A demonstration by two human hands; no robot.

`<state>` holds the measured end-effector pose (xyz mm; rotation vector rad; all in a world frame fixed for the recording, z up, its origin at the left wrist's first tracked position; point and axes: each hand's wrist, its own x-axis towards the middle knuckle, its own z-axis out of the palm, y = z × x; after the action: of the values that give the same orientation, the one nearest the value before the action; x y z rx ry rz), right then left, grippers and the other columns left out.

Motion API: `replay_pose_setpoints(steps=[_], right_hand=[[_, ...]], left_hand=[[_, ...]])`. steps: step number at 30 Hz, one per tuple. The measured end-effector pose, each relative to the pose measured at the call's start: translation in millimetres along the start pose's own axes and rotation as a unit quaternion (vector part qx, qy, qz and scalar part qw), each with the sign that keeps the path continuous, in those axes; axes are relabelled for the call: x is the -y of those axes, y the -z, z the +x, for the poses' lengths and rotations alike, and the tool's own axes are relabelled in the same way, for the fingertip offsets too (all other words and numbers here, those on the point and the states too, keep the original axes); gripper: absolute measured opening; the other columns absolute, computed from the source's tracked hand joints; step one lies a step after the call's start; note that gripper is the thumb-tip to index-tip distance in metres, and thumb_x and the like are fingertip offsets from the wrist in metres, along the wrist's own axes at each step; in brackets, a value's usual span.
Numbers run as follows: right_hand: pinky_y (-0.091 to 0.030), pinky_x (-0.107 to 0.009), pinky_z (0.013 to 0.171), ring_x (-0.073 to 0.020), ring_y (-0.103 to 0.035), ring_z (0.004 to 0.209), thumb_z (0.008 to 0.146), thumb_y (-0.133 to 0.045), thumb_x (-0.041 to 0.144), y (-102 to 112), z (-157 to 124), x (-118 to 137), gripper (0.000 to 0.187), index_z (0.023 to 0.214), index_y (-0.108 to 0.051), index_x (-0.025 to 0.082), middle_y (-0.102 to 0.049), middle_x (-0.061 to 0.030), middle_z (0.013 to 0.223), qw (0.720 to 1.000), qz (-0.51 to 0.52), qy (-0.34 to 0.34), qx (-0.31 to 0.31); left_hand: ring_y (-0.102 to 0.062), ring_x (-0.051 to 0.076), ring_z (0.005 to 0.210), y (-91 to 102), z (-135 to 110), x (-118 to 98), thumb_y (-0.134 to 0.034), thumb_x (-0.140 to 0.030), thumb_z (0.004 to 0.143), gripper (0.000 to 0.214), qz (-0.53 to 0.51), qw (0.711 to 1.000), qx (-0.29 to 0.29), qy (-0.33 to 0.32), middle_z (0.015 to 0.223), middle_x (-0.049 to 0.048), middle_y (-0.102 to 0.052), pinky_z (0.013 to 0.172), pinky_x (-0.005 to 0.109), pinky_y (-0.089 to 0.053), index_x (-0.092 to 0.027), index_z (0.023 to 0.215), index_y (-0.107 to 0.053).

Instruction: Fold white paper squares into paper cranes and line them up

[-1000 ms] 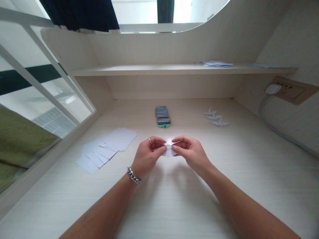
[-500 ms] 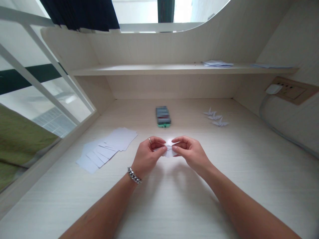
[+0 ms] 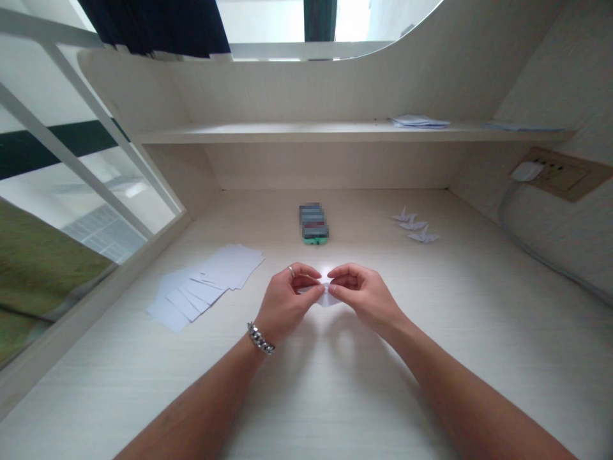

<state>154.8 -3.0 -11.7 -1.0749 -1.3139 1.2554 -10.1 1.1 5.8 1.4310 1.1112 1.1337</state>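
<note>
Between my two hands is a small folded piece of white paper (image 3: 328, 299), held just above the desk. My left hand (image 3: 290, 300), with a ring and a chain bracelet, pinches its left side between thumb and fingers. On the other side, my right hand (image 3: 366, 295) grips it the same way, both thumbs near the middle. The fingers cover much of the paper, so its full folded shape is hidden. To the right, beyond my hands, several folded paper cranes (image 3: 416, 227) stand in a short row. Loose white paper sheets (image 3: 205, 284) lie fanned out on the left.
A phone-like object (image 3: 313, 223), blurred, with a green edge lies behind my hands. Folded papers (image 3: 419, 121) rest on the shelf (image 3: 287, 137). At the right wall, a white plug (image 3: 527, 171) sits in the socket, its cable (image 3: 541, 259) running down along the desk edge.
My thumbs have come closer together over the middle of the paper, and both hands have shifted very slightly. The other things stay where they were.
</note>
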Motion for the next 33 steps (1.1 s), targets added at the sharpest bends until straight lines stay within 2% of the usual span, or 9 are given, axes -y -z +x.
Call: replay_pose_setpoints(steps=[7, 14, 18, 22, 25, 29, 33], right_hand=[[-0.048, -0.028, 0.060, -0.0164, -0.063, 0.065, 0.066, -0.072, 0.021, -1, -1, 1, 0.021, 0.085, -0.065, 0.016, -0.068, -0.0022, 0.070, 1.000, -0.009, -0.014, 0.006], [-0.048, -0.027, 0.058, -0.0151, -0.063, 0.061, 0.058, -0.067, 0.013, 3, 0, 11, 0.016, 0.075, -0.067, 0.015, -0.069, -0.0017, 0.066, 0.997, 0.038, -0.063, -0.003], [-0.049, -0.028, 0.063, -0.0159, -0.065, 0.065, 0.056, -0.064, 0.010, 5, 0, 16, 0.023, 0.078, -0.068, 0.015, -0.072, -0.0034, 0.071, 0.994, 0.071, -0.088, 0.006], [-0.049, -0.031, 0.066, -0.0174, -0.065, 0.068, 0.061, -0.066, 0.013, 7, 0, 15, 0.030, 0.091, -0.066, 0.015, -0.072, -0.0046, 0.075, 0.993, 0.090, -0.070, 0.010], [-0.049, -0.032, 0.067, -0.0181, -0.065, 0.070, 0.065, -0.073, 0.022, 6, -1, 9, 0.033, 0.096, -0.063, 0.015, -0.071, -0.0045, 0.074, 0.997, 0.066, -0.037, 0.018], [-0.048, -0.031, 0.066, -0.0176, -0.064, 0.069, 0.068, -0.074, 0.023, 4, -2, 4, 0.032, 0.096, -0.060, 0.015, -0.069, -0.0032, 0.073, 0.998, 0.040, -0.017, 0.044], [-0.047, -0.029, 0.062, -0.0163, -0.063, 0.065, 0.067, -0.074, 0.020, 5, -2, 5, 0.032, 0.094, -0.059, 0.016, -0.067, -0.0016, 0.069, 0.997, 0.043, -0.034, 0.047]], left_hand=[[-0.068, 0.016, 0.071, -1.6, -2, 1, -0.076, -0.017, 0.066, 0.020, -0.006, 1.000, 0.021, 0.003, 0.073, 0.0028, -0.068, 0.065, 0.025, -0.055, -0.014, 0.080, -0.061], [-0.065, 0.015, 0.069, 1.0, 0, -3, -0.078, -0.018, 0.063, 0.024, -0.010, 1.000, 0.000, 0.015, 0.075, 0.0036, -0.067, 0.060, 0.024, -0.053, -0.014, 0.078, -0.061], [-0.065, 0.015, 0.069, 2.0, 1, -3, -0.079, -0.020, 0.063, 0.025, -0.020, 1.000, -0.004, 0.019, 0.075, 0.0040, -0.067, 0.061, 0.025, -0.053, -0.013, 0.079, -0.061], [-0.065, 0.015, 0.071, 2.3, 1, 0, -0.078, -0.021, 0.064, 0.024, -0.029, 0.999, -0.011, 0.019, 0.076, 0.0038, -0.067, 0.063, 0.025, -0.053, -0.013, 0.080, -0.062], [-0.065, 0.015, 0.072, 1.5, 1, 1, -0.077, -0.021, 0.066, 0.023, -0.020, 1.000, -0.007, 0.014, 0.077, 0.0036, -0.068, 0.065, 0.025, -0.053, -0.013, 0.081, -0.062], [-0.065, 0.013, 0.071, 0.6, 1, 2, -0.074, -0.018, 0.068, 0.018, -0.010, 0.999, 0.036, 0.007, 0.075, 0.0024, -0.067, 0.066, 0.024, -0.053, -0.013, 0.081, -0.062], [-0.064, 0.012, 0.067, 2.5, 1, 1, -0.075, -0.014, 0.065, 0.019, -0.034, 0.997, 0.066, 0.027, 0.071, 0.0015, -0.067, 0.062, 0.022, -0.052, -0.012, 0.079, -0.062]])
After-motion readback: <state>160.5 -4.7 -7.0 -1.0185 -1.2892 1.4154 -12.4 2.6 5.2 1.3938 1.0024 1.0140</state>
